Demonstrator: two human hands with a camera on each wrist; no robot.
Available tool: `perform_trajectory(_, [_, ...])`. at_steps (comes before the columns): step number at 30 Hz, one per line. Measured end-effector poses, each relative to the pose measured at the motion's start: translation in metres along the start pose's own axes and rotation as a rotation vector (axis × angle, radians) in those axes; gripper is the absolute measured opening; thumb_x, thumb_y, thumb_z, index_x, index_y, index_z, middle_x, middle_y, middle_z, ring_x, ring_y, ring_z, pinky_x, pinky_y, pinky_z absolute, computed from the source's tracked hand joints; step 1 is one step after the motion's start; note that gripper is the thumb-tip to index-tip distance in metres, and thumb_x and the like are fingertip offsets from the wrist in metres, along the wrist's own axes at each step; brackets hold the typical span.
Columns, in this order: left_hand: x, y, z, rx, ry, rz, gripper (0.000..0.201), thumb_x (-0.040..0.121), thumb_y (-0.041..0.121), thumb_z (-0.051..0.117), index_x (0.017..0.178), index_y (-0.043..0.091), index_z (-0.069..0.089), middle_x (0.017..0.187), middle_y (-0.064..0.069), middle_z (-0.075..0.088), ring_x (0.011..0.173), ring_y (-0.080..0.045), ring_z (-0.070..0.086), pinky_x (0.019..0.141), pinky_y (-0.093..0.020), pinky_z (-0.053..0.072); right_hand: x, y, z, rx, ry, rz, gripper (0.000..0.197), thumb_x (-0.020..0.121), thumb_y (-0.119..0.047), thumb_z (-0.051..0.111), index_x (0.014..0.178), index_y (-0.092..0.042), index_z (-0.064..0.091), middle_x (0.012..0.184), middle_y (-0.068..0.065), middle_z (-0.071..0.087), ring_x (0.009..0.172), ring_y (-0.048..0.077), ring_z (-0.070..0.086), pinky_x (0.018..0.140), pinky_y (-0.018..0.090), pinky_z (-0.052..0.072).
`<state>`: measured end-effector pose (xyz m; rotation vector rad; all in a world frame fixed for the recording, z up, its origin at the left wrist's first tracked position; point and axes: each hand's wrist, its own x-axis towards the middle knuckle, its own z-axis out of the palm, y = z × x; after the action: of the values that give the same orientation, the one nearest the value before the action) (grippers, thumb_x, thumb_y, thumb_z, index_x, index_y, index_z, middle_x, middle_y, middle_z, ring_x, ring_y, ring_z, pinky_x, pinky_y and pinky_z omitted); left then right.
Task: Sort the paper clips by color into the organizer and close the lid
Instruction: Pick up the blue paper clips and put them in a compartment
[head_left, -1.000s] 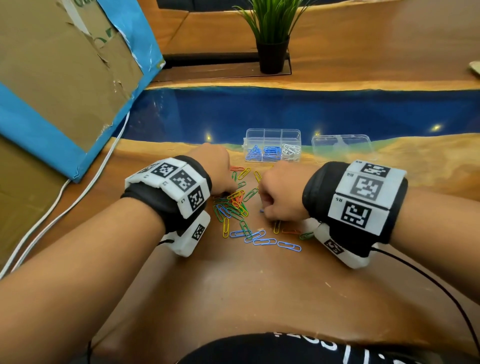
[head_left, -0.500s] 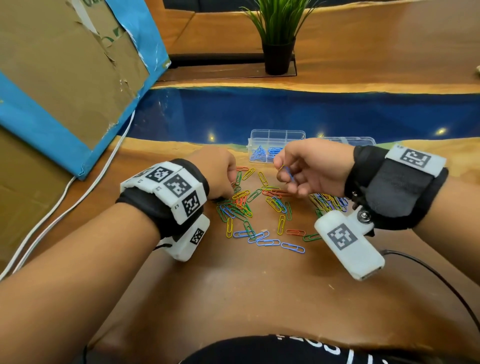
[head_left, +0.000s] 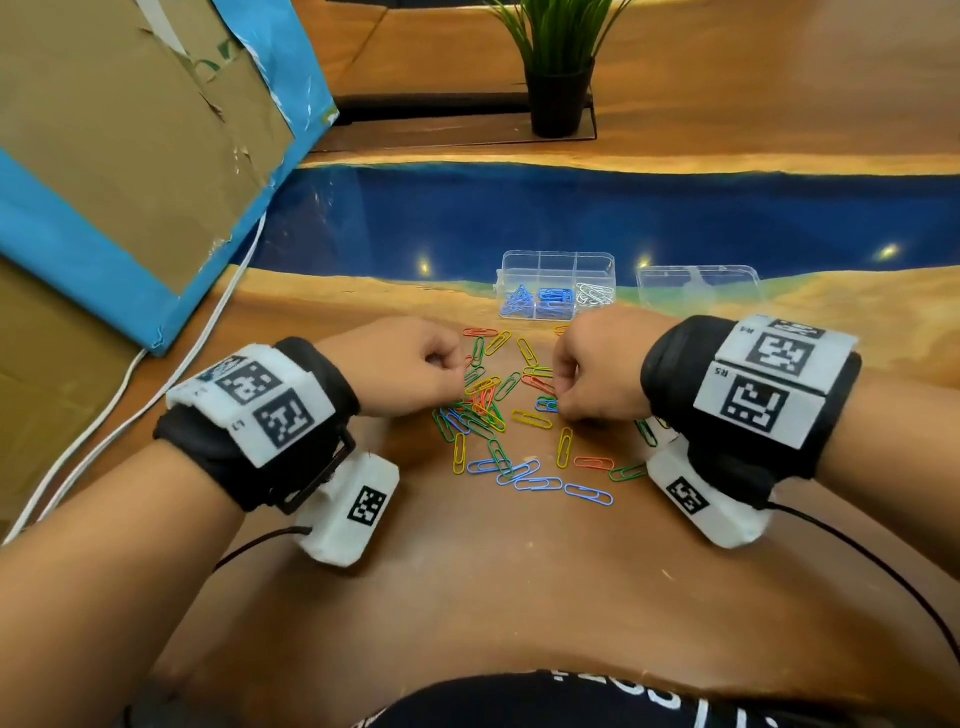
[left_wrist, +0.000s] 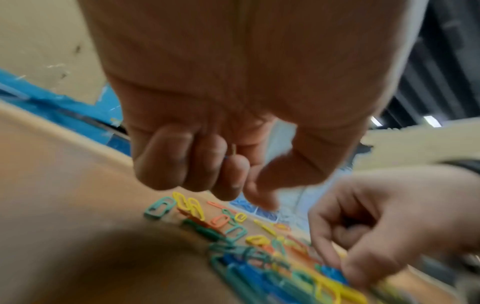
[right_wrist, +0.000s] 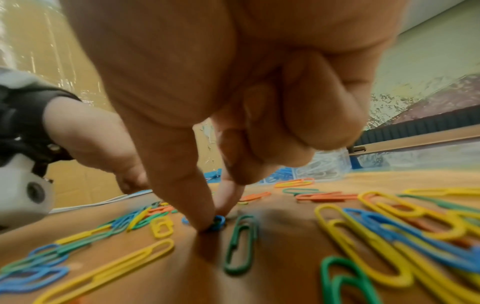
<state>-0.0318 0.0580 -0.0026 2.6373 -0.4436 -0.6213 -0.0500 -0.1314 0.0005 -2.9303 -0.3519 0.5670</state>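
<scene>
Loose paper clips (head_left: 493, 410) in blue, green, yellow and orange lie scattered on the wooden table between my hands. My right hand (head_left: 561, 405) reaches down into the pile; its thumb and forefinger pinch a blue clip (right_wrist: 217, 223) that lies on the wood. My left hand (head_left: 452, 364) hovers over the pile's left side with fingers curled, and a thin sliver of a clip (left_wrist: 233, 149) shows between them. Behind the pile stands the clear organizer (head_left: 613, 275), with blue clips in two front compartments and white clips in the third. Its lid (head_left: 698, 286) lies to the right.
A cardboard box (head_left: 130, 156) with blue tape leans at the left, with a white cable (head_left: 93, 431) running below it. A potted plant (head_left: 558, 78) stands at the back. A blue resin strip (head_left: 571, 218) crosses the table behind the organizer.
My right hand rose with a blue clip toward the left hand, then came back down onto the pile and pinched another blue clip. The left hand stayed almost in place.
</scene>
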Motion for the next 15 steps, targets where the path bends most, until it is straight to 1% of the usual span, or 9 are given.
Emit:
perform_trajectory(2, [-0.004, 0.000, 0.003, 0.116, -0.036, 0.043, 0.001, 0.079, 0.021, 0.064, 0.078, 0.021, 0.065, 0.054, 0.008, 0.045, 0.051, -0.002, 0.043, 0.056, -0.021, 0.035, 0.000, 0.000, -0.001, 0.005, -0.021, -0.005, 0.021, 0.078, -0.032, 0.063, 0.089, -0.015, 0.071, 0.092, 0.006, 0.070, 0.090, 0.025, 0.064, 0.075, 0.031, 0.052])
perform_trajectory(4, [-0.008, -0.001, 0.004, 0.228, -0.050, 0.075, 0.005, 0.076, 0.027, 0.070, 0.080, 0.028, 0.067, 0.064, 0.009, 0.056, 0.062, 0.002, 0.053, 0.061, -0.021, 0.042, -0.001, 0.002, -0.002, 0.015, -0.040, -0.009, 0.023, 0.078, -0.033, 0.063, 0.086, -0.013, 0.071, 0.091, 0.007, 0.071, 0.089, 0.025, 0.065, 0.075, 0.031, 0.052])
perform_trajectory(6, [-0.007, -0.001, 0.004, 0.281, -0.033, 0.094, 0.007, 0.076, 0.029, 0.071, 0.083, 0.029, 0.069, 0.082, 0.005, 0.068, 0.082, -0.009, 0.062, 0.076, -0.026, 0.049, -0.002, 0.005, -0.003, 0.051, -0.044, -0.009, 0.023, 0.080, -0.034, 0.061, 0.080, -0.012, 0.068, 0.085, 0.008, 0.068, 0.085, 0.025, 0.063, 0.076, 0.033, 0.051])
perform_trajectory(8, [-0.006, 0.000, 0.004, 0.307, -0.019, 0.113, 0.007, 0.076, 0.029, 0.069, 0.084, 0.028, 0.070, 0.091, 0.005, 0.070, 0.091, -0.013, 0.063, 0.084, -0.029, 0.050, -0.002, 0.010, -0.006, 0.153, -0.044, -0.003, 0.021, 0.081, -0.035, 0.057, 0.071, -0.016, 0.058, 0.074, 0.006, 0.060, 0.073, 0.024, 0.055, 0.073, 0.034, 0.050])
perform_trajectory(9, [-0.006, 0.000, 0.004, 0.318, -0.019, 0.123, 0.008, 0.077, 0.028, 0.068, 0.084, 0.027, 0.071, 0.092, 0.004, 0.071, 0.091, -0.014, 0.063, 0.085, -0.031, 0.051, -0.002, 0.011, -0.008, 0.256, -0.066, 0.012, 0.022, 0.082, -0.033, 0.056, 0.068, -0.017, 0.053, 0.069, 0.004, 0.054, 0.065, 0.022, 0.051, 0.067, 0.033, 0.048])
perform_trajectory(11, [-0.006, 0.001, 0.004, 0.328, -0.019, 0.150, 0.009, 0.076, 0.026, 0.066, 0.083, 0.025, 0.072, 0.091, 0.003, 0.071, 0.089, -0.015, 0.063, 0.084, -0.032, 0.051, -0.004, 0.011, -0.009, 0.599, -0.179, 0.034, 0.023, 0.083, -0.023, 0.053, 0.063, -0.015, 0.046, 0.062, 0.004, 0.045, 0.051, 0.019, 0.039, 0.050, 0.027, 0.038])
perform_trajectory(13, [-0.006, 0.001, 0.004, 0.322, -0.023, 0.170, 0.009, 0.076, 0.024, 0.063, 0.081, 0.023, 0.071, 0.086, 0.004, 0.071, 0.084, -0.014, 0.063, 0.081, -0.031, 0.052, -0.006, 0.011, -0.006, 0.961, -0.270, 0.026, 0.015, 0.074, -0.012, 0.050, 0.061, -0.012, 0.041, 0.057, 0.006, 0.040, 0.044, 0.017, 0.031, 0.043, 0.019, 0.028])
perform_trajectory(14, [-0.006, 0.001, 0.004, 0.318, -0.015, 0.178, 0.009, 0.076, 0.024, 0.062, 0.079, 0.022, 0.071, 0.081, 0.005, 0.069, 0.080, -0.013, 0.061, 0.078, -0.030, 0.051, -0.006, 0.010, -0.004, 1.076, -0.282, 0.010, 0.013, 0.073, -0.006, 0.045, 0.062, -0.011, 0.040, 0.055, 0.007, 0.040, 0.041, 0.015, 0.030, 0.040, 0.016, 0.026])
perform_trajectory(15, [-0.006, 0.001, 0.003, 0.313, 0.003, 0.180, 0.009, 0.076, 0.024, 0.062, 0.078, 0.021, 0.070, 0.075, 0.007, 0.066, 0.074, -0.012, 0.058, 0.072, -0.028, 0.049, -0.006, 0.011, -0.002, 1.149, -0.282, -0.008, 0.018, 0.076, 0.001, 0.041, 0.064, -0.012, 0.039, 0.054, 0.007, 0.041, 0.039, 0.013, 0.031, 0.039, 0.014, 0.025])
